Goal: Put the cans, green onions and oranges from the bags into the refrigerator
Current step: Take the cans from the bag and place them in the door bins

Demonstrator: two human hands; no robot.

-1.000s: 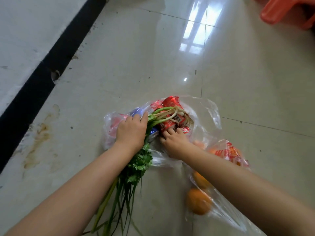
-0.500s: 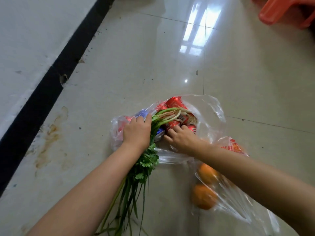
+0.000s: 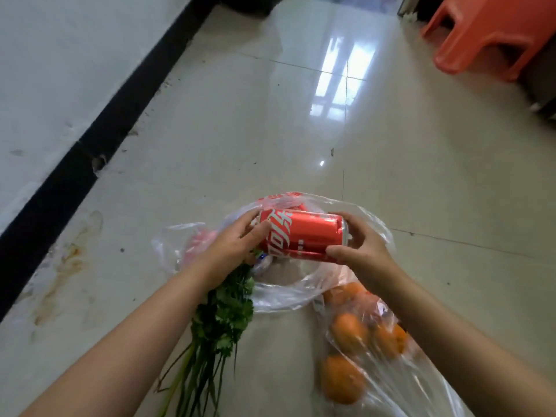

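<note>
Both hands are holding one red can (image 3: 302,237) sideways, just above the mouth of a clear bag (image 3: 301,293) lying on the floor (image 3: 301,130).

Left hand (image 3: 230,251): grip clamped on the can's left end, fingers curling over the top edge, thumb lying across the printed side.

Right hand (image 3: 361,248): grip clamped on the can's right end, fingers wrapping over the silver rim, thumb pressing the lower side.

Behind the held can, part of a second red can (image 3: 296,206) is showing inside the same bag. Something pink is sitting in the bag's left fold, too blurred to identify.

Greens (image 3: 222,320) are lying on the floor under the left wrist, leafy heads near the bag's mouth, long stems trailing toward the bottom edge. Whether they are touching the bag cannot be told.

A second clear bag (image 3: 388,383) is lying to the right, under the right forearm, touching the first bag. Oranges (image 3: 341,379) are sitting inside it; at least four are showing.

A black baseboard (image 3: 90,152) is running along the left wall. An orange plastic stool (image 3: 487,31) is standing at top right, well apart from the bags.
</note>
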